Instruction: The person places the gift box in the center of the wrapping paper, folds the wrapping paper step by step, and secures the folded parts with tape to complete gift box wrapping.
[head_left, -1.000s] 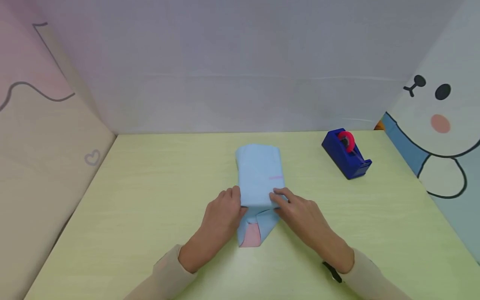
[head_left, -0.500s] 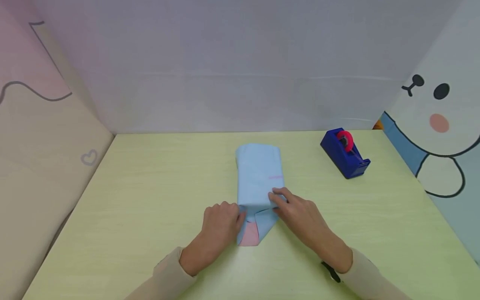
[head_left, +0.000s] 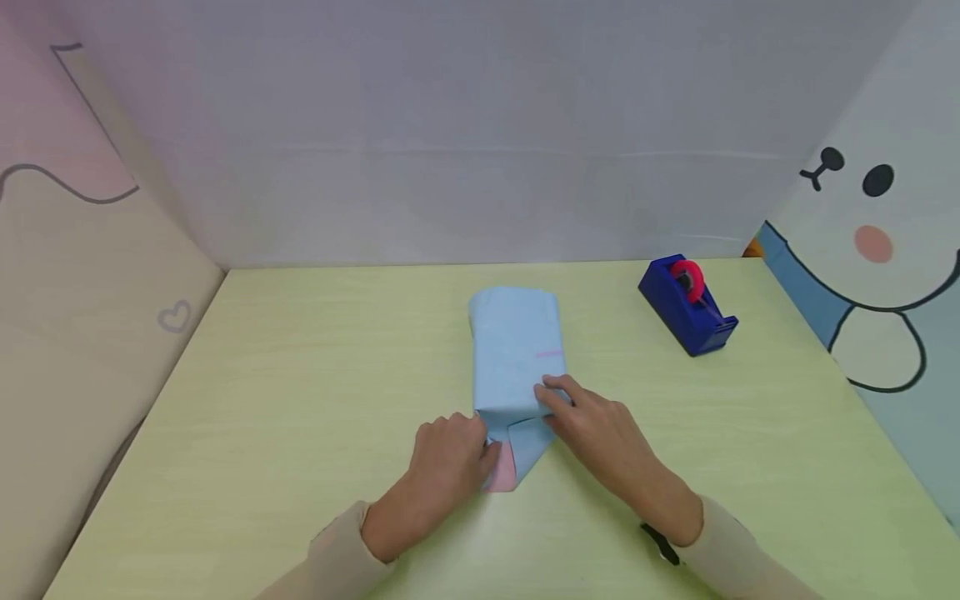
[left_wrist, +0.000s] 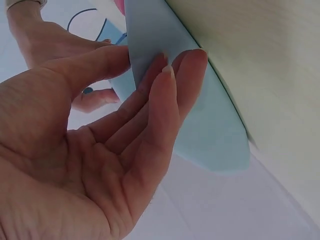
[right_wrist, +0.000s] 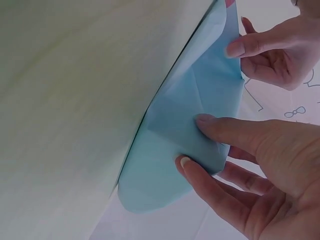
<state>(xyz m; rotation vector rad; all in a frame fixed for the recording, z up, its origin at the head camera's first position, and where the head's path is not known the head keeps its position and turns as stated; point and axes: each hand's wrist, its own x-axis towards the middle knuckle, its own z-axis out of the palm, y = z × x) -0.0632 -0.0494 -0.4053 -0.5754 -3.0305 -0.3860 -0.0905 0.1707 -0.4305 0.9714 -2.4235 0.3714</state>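
Note:
A package wrapped in light blue paper (head_left: 516, 346) lies at the middle of the table, a short pink line on its top. Its near end has a folded flap (head_left: 531, 442) tapering toward me, with the paper's pink inner side (head_left: 502, 471) showing. My left hand (head_left: 448, 454) pinches paper at the near left corner, thumb toward the pink part. In the left wrist view the paper edge (left_wrist: 150, 35) sits between thumb and fingers. My right hand (head_left: 600, 433) grips the near right corner. The right wrist view has its thumb (right_wrist: 220, 127) pressing the folded end, fingers along the side.
A blue tape dispenser (head_left: 686, 308) with a red-cored roll stands at the back right of the pale yellow-green table (head_left: 337, 350). A plain wall (head_left: 480, 167) rises behind, and printed panels flank both sides. A dark band (head_left: 660, 543) shows at the right wrist.
My left hand has slid from the package's left side toward me, down to the near flap, and its thumb now covers part of the pink. My right hand keeps its place at the near right corner.

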